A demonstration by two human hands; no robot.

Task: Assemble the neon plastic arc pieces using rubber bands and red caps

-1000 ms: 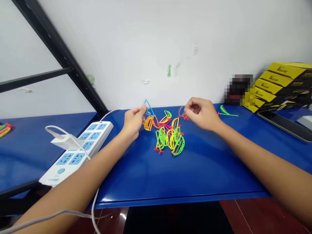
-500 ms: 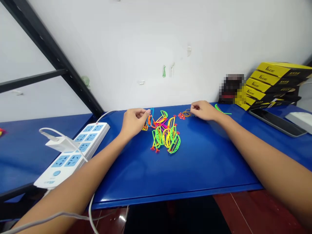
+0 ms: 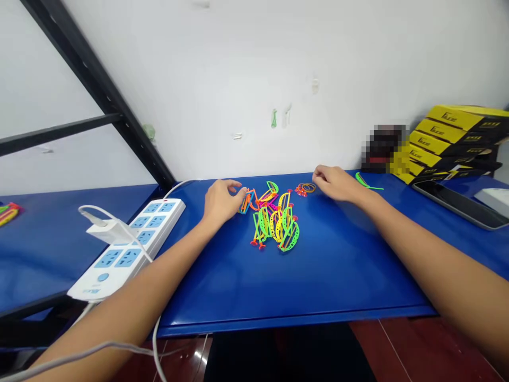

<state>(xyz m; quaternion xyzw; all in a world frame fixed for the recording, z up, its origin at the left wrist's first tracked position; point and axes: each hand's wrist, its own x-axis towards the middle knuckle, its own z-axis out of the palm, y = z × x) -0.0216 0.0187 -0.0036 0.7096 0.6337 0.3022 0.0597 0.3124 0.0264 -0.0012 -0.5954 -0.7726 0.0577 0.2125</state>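
Observation:
Several small plastic bows in green, yellow, pink and orange (image 3: 274, 220) lie in a pile on the blue table (image 3: 254, 286). My left hand (image 3: 225, 199) is at the pile's left edge, thumb and index finger apart, beside a blue and orange piece (image 3: 247, 201). Nothing shows between those fingers. My right hand (image 3: 332, 181) rests near the back edge with its fingers curled, close to tan rubber bands (image 3: 308, 188) and small red pieces (image 3: 301, 191). What its fingertips hold, if anything, is hidden.
A white power strip (image 3: 131, 244) with a plugged charger (image 3: 109, 233) lies left. At the right are a green bow (image 3: 361, 179), a phone (image 3: 459, 204), stacked yellow-black boxes (image 3: 445, 140) and a white object (image 3: 495, 199). A black metal frame (image 3: 103, 90) stands left.
My left thumb and index finger have parted, and the blue piece by them sits lower against the pile. My right hand stays near the rubber bands. The view has shifted slightly left.

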